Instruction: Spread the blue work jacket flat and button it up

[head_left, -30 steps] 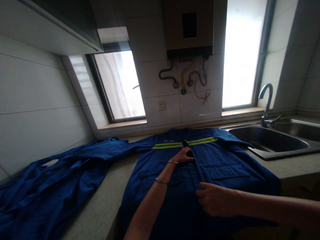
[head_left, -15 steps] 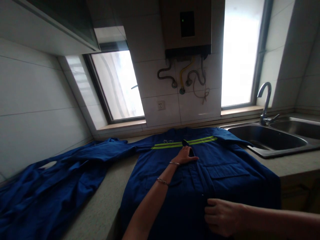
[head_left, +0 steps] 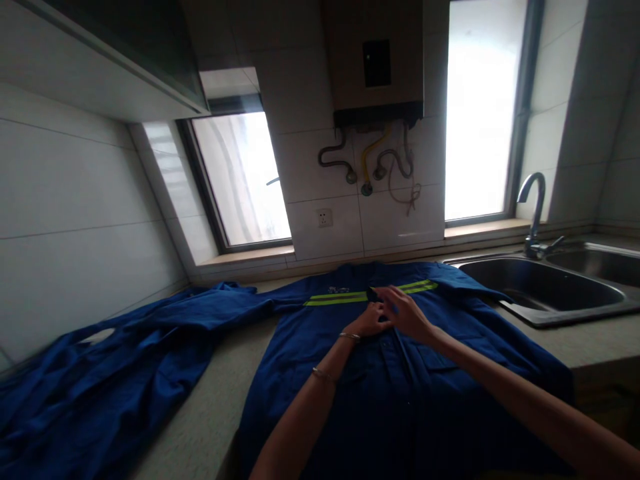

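Observation:
A blue work jacket point(head_left: 320, 353) with yellow-green reflective stripes across its chest lies spread front up over the counter. My left hand point(head_left: 371, 321), with two bangles on its forearm, has its fingers closed on the front placket just below the stripe. Right beside it, my right hand point(head_left: 406, 315) bends its fingers onto the same placket edge at stripe level. The two hands meet at the fingertips, and the exact pinch and any button there are hidden. Farther down, the placket runs toward me over the dark lower front.
Another blue garment point(head_left: 150, 353) lies crumpled on the counter point(head_left: 220, 380) at left. A steel sink point(head_left: 550, 313) with a faucet point(head_left: 535, 207) is at right. A water heater point(head_left: 377, 67) with hoses hangs on the wall, and a cabinet point(head_left: 110, 67) overhangs the left.
My right hand has moved up from the jacket's lower front to the placket by my left hand. My left hand stays at the placket, its thumb now drawn in. The view has tilted slightly upward.

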`<state>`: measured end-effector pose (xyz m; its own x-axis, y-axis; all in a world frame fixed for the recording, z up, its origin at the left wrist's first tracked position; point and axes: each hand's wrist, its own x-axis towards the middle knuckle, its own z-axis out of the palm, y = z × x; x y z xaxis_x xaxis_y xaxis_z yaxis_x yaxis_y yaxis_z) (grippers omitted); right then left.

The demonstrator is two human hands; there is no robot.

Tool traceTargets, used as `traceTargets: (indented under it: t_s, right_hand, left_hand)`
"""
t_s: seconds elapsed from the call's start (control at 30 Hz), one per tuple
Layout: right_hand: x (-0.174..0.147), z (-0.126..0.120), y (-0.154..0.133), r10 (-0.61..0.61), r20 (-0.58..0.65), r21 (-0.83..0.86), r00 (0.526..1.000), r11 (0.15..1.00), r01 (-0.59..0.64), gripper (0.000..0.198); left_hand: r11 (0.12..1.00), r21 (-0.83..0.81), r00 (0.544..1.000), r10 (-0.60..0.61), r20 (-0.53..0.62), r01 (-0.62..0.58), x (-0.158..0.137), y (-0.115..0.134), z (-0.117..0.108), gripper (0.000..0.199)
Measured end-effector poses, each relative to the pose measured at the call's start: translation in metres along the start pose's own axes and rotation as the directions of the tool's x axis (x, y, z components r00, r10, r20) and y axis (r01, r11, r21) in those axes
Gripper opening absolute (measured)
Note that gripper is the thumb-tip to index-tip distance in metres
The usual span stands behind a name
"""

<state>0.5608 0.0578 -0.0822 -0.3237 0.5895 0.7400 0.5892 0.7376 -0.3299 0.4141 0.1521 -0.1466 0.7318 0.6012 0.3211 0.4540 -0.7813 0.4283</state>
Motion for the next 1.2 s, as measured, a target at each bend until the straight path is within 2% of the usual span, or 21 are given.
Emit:
traceTargets:
  t_s: [0.03, 0.1, 0.13, 0.2, 0.27, 0.33, 0.47, 0.57, 0.7, 0.77, 0.8, 0.9, 0.97, 1.2]
  right_hand:
    - [0.015, 0.012, 0.022, 0.102, -0.049, -0.010, 0.994, 0.995, -0.102, 0.041]
    - [0.034, 0.038, 0.062, 0.272, 0.009, -0.052, 0.962, 0.961, -0.271, 0.034]
    - [0.039, 0.050, 0.079, 0.333, 0.058, -0.065, 0.941, 0.942, -0.329, 0.034]
    - [0.042, 0.069, 0.104, 0.397, 0.129, -0.085, 0.909, 0.917, -0.389, 0.031]
    - [0.040, 0.081, 0.119, 0.422, 0.129, -0.094, 0.897, 0.906, -0.412, 0.032]
    - [0.037, 0.087, 0.128, 0.443, 0.098, -0.097, 0.891, 0.896, -0.434, 0.040]
    - [0.036, 0.091, 0.140, 0.444, 0.062, -0.073, 0.894, 0.895, -0.439, 0.050]
    - [0.037, 0.095, 0.145, 0.419, 0.054, -0.045, 0.906, 0.908, -0.417, 0.049]
    - [0.041, 0.097, 0.150, 0.387, 0.018, -0.020, 0.922, 0.922, -0.386, 0.050]
    - [0.043, 0.097, 0.152, 0.370, 0.008, -0.017, 0.929, 0.929, -0.370, 0.049]
    - [0.043, 0.097, 0.153, 0.363, 0.002, -0.018, 0.932, 0.932, -0.363, 0.047]
    - [0.044, 0.097, 0.152, 0.344, -0.025, -0.023, 0.939, 0.939, -0.344, 0.039]
    - [0.044, 0.098, 0.149, 0.328, -0.039, -0.022, 0.944, 0.944, -0.329, 0.035]
    - [0.046, 0.091, 0.133, 0.263, 0.002, -0.019, 0.965, 0.965, -0.263, 0.027]
  left_hand:
    - [0.995, -0.099, 1.000, 0.005, 0.024, -0.003, 0.000, -0.003, -0.004, 0.031]
    - [0.952, -0.304, 0.997, -0.026, 0.072, 0.047, 0.000, -0.011, -0.011, 0.024]
    - [0.923, -0.370, 0.993, -0.078, 0.084, 0.104, 0.000, -0.016, -0.014, 0.024]
    - [0.874, -0.425, 0.968, -0.251, 0.023, 0.237, 0.000, -0.025, -0.018, 0.028]
    - [0.835, -0.433, 0.899, -0.424, -0.114, 0.339, 0.000, -0.035, -0.019, 0.036]
    - [0.807, -0.431, 0.808, -0.535, -0.248, 0.403, 0.001, -0.044, -0.018, 0.040]
    - [0.776, -0.379, 0.691, -0.625, -0.362, 0.504, 0.005, -0.053, -0.016, 0.031]
    - [0.770, -0.307, 0.645, -0.636, -0.422, 0.559, 0.013, -0.054, -0.014, 0.025]
    - [0.753, -0.163, 0.600, -0.617, -0.509, 0.637, 0.029, -0.048, -0.009, 0.043]
    - [0.750, -0.073, 0.606, -0.584, -0.540, 0.658, 0.036, -0.043, -0.006, 0.040]
    - [0.761, -0.035, 0.624, -0.555, -0.550, 0.647, 0.039, -0.042, -0.005, 0.035]
    - [0.829, 0.035, 0.679, -0.432, -0.593, 0.558, 0.045, -0.041, -0.005, 0.024]
    - [0.853, 0.049, 0.686, -0.382, -0.620, 0.519, 0.047, -0.044, -0.006, 0.023]
    - [0.852, -0.018, 0.676, -0.427, -0.601, 0.523, 0.053, -0.057, -0.004, 0.019]
